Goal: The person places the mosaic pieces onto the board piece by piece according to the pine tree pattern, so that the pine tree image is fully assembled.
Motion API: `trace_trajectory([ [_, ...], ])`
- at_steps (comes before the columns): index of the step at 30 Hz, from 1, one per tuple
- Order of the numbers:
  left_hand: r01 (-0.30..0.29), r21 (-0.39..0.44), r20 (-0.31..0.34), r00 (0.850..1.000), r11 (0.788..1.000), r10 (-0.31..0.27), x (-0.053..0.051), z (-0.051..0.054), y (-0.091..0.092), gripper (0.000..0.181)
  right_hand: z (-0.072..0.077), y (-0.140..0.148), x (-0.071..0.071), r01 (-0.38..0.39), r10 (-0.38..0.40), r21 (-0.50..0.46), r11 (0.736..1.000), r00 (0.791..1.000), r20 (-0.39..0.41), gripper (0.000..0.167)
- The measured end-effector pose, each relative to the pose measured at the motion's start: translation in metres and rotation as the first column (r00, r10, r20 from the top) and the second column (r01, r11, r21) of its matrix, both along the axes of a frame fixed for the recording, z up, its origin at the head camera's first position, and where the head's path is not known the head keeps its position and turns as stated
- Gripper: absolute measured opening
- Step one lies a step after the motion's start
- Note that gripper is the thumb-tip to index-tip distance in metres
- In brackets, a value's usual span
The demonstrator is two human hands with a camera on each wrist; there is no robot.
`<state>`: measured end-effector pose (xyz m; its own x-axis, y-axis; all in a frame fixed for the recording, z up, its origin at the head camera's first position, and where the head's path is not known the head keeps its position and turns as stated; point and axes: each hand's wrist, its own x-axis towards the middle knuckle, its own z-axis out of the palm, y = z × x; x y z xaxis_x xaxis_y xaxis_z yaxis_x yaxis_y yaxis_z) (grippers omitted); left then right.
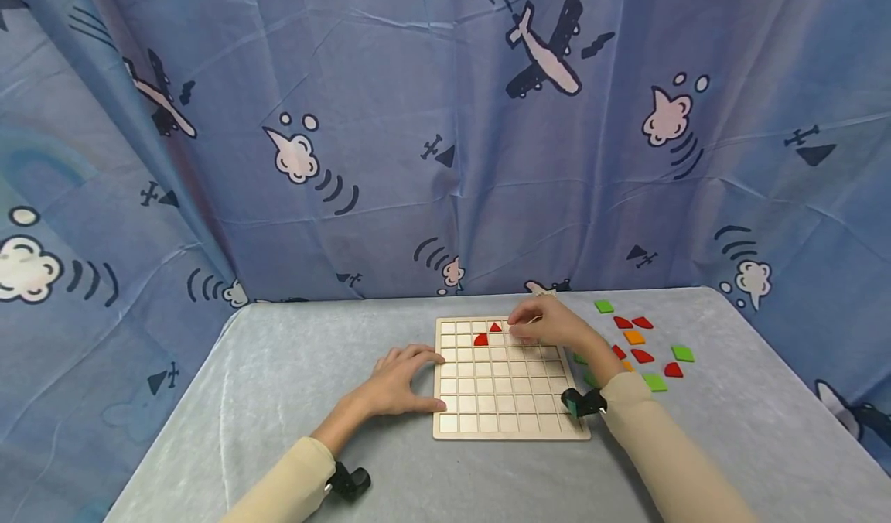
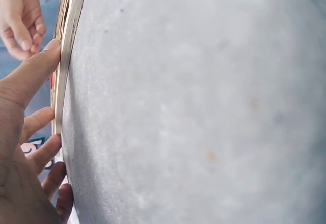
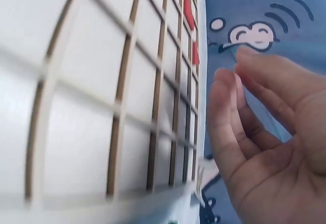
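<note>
A pale wooden grid board [image 1: 486, 405] lies on the table, holding a red quarter-round piece [image 1: 481, 340] and a small red triangle [image 1: 496, 327] near its far edge. The left hand [image 1: 393, 384] rests along the board's left side, thumb and fingers spread; in the left wrist view, fingertips of this hand [image 2: 14, 142] touch the board's edge [image 2: 65, 76]. Over the far right part of the board is the right hand [image 1: 553, 324], thumb and fingers bent with a gap between them. Nothing shows in the right hand [image 3: 275, 132] in the right wrist view, beside the board [image 3: 84, 117].
Right of the board lie loose pieces: several green squares [image 1: 683, 353], red rounded pieces [image 1: 642, 357] and orange ones [image 1: 634, 337]. Some are partly hidden by the right arm. A blue patterned curtain [image 1: 390, 159] hangs behind the grey table [image 1: 292, 353].
</note>
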<state>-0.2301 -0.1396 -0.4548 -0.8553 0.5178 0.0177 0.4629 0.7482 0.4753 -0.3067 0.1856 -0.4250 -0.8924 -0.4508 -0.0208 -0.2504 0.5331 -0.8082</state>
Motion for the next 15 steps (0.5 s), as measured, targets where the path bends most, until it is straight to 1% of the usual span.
trace_trajectory([
  [3, -0.001, -0.001, -0.001, 1.000, 1.000, 0.001, 0.000, 0.000, 0.000, 0.074, 0.002, 0.011, 0.003, 0.009, -0.009, 0.006, 1.000, 1.000, 0.012, 0.027],
  [9, -0.007, -0.002, 0.005, 1.000, 1.000, 0.007, 0.000, -0.001, 0.000, 0.074, 0.002, 0.033, 0.008, 0.046, -0.047, 0.034, 0.998, 0.998, 0.033, 0.030],
  [15, -0.007, 0.004, 0.008, 1.000, 1.000, 0.007, 0.001, -0.001, 0.000, 0.074, 0.003, 0.052, 0.017, 0.016, -0.015, -0.012, 1.000, 0.997, 0.070, 0.032],
])
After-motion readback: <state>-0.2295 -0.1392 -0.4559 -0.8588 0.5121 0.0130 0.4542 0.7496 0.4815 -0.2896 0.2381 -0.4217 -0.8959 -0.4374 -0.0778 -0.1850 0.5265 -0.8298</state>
